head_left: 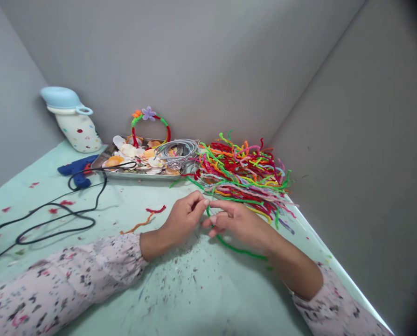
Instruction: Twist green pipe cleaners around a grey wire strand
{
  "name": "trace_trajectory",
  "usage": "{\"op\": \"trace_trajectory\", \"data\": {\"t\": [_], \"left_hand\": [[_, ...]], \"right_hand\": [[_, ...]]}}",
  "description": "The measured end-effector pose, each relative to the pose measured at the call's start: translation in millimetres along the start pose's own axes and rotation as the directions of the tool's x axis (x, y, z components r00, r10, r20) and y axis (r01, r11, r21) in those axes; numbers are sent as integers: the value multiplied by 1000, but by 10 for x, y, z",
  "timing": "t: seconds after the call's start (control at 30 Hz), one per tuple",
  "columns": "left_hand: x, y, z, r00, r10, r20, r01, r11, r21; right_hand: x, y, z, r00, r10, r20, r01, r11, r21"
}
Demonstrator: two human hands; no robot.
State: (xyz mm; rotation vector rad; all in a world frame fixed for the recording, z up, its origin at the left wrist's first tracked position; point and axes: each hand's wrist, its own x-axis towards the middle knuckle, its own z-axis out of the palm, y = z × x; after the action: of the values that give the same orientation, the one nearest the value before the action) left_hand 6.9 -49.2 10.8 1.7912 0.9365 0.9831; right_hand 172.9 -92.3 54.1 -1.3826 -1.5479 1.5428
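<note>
Near the middle of the table, my left hand (pixel 187 214) pinches the upper end of a green pipe cleaner (pixel 241 251) between thumb and fingertips. My right hand (pixel 232 221) is beside it, index finger stretched toward the left fingertips, the other fingers partly curled around the green strand. From there the strand curves down and right, passing below my right wrist. Just beyond my hands lies a large pile of coloured pipe cleaners (pixel 243 172). An orange and red twisted piece (pixel 142 223) rests left of my left hand.
A metal tray (pixel 142 176) holds shells and coiled grey wire (pixel 180 151); a headband with flowers (pixel 168 128) stands at it. Left are a blue glue gun (pixel 76 169), its black cable (pixel 54 205) and a white bottle (pixel 79 130). Grey walls stand behind and right.
</note>
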Motion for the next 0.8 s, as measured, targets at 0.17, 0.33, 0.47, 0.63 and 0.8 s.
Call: {"op": "trace_trajectory", "data": {"t": [0.17, 0.33, 0.47, 0.63, 0.8], "left_hand": [[4, 30, -1, 999, 38, -31, -39, 999, -24], [-6, 51, -7, 996, 42, -73, -48, 995, -86], [-9, 47, -6, 996, 36, -85, -46, 993, -113], [-1, 27, -1, 998, 16, -58, -22, 994, -110], [-3, 30, 2, 999, -2, -36, -1, 997, -83]], "right_hand": [[-28, -20, -7, 995, -47, -84, 39, 994, -99], [-69, -2, 62, 940, -222, -259, 137, 942, -307], [-54, -4, 83, 897, -304, -321, 194, 923, -331], [13, 10, -5, 886, -262, -382, 272, 962, -28], [39, 34, -67, 824, -371, -428, 419, 908, 20]]}}
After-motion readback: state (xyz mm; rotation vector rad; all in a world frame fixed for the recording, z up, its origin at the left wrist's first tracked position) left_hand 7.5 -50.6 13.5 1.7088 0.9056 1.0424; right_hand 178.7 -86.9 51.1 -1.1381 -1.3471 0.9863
